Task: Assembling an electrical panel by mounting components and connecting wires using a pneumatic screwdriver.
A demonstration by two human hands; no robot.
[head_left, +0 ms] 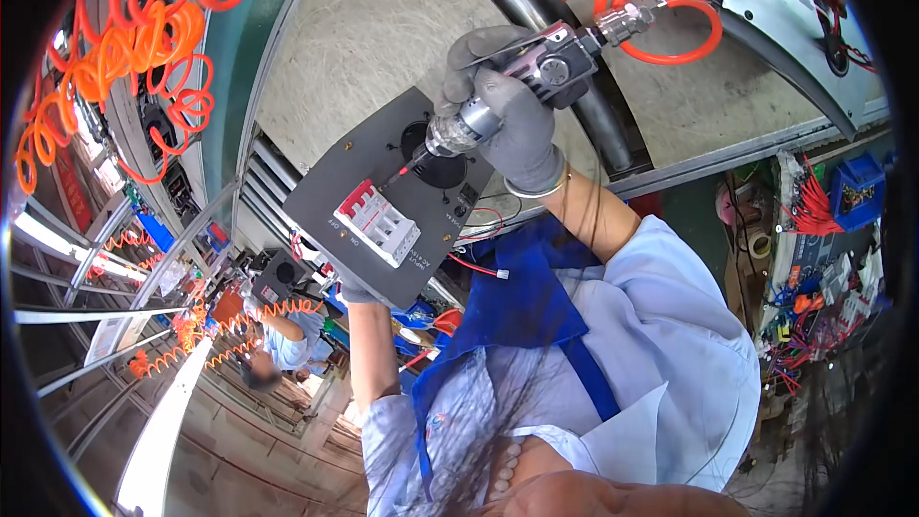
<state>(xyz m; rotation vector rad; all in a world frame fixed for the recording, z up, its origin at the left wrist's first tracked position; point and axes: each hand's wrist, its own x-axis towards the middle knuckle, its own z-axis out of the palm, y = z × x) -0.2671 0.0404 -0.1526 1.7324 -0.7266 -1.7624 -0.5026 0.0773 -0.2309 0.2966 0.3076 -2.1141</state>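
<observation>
The right hand [522, 124] wraps a driver [553, 70], bit [399, 174] just beside the breaker [376, 223]; the grey panel [335, 158] overlaps the table's [364, 62] near edge; the left hand [358, 291] is mostly hidden, its grip unclear; a tilting panel could make the bit slip; open room lies toward the far edge.

A pale, scuffed worktop [330, 67] spreads across the upper middle, bordered on the left by a dark green strip [239, 38] and crossed by a dark metal tube [611, 129]. At the right, a blue bin [864, 168] sits among loose red wires [810, 199]. Bright light strips [165, 431] cut through the lower left against a brownish surface [254, 445], wall or ceiling being unclear.
</observation>
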